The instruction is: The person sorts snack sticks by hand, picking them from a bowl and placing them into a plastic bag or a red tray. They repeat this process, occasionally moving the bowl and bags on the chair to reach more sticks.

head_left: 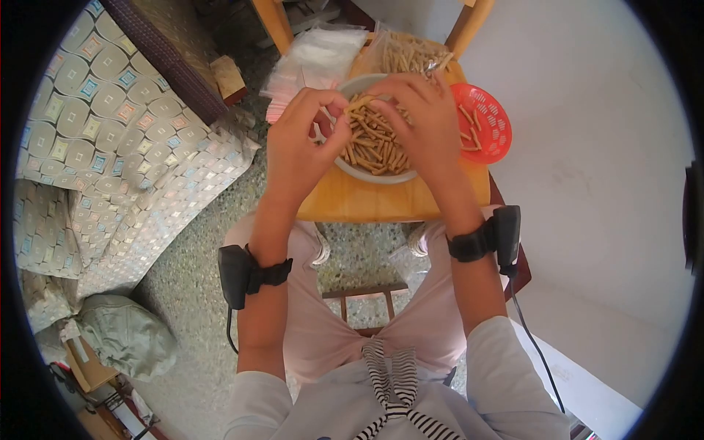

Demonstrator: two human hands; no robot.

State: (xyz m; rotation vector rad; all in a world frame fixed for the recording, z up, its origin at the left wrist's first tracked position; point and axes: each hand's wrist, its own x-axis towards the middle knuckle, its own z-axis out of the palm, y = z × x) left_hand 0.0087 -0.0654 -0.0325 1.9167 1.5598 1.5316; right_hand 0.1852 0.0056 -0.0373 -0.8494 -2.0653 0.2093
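Observation:
A pale round bowl [375,158] full of short brown sticks stands on a wooden chair seat [352,202]. Over the bowl's left side is my left hand [312,132], its thumb and fingers bent toward each other near the rim. My right hand [418,117] reaches over the bowl's upper right, thumb and fingertips closed on something small and tan at the top of the pile. Whether the left fingertips touch that piece too is too small to tell. To the right, a red perforated basket [495,128] holds several of the same sticks.
Behind the bowl lie clear plastic bags [319,59] with pink edges and a bag of sticks [411,57]. Patterned cloth [117,117] covers furniture at left. A white wall [587,147] rises at right. Cables hang from black devices on both forearms.

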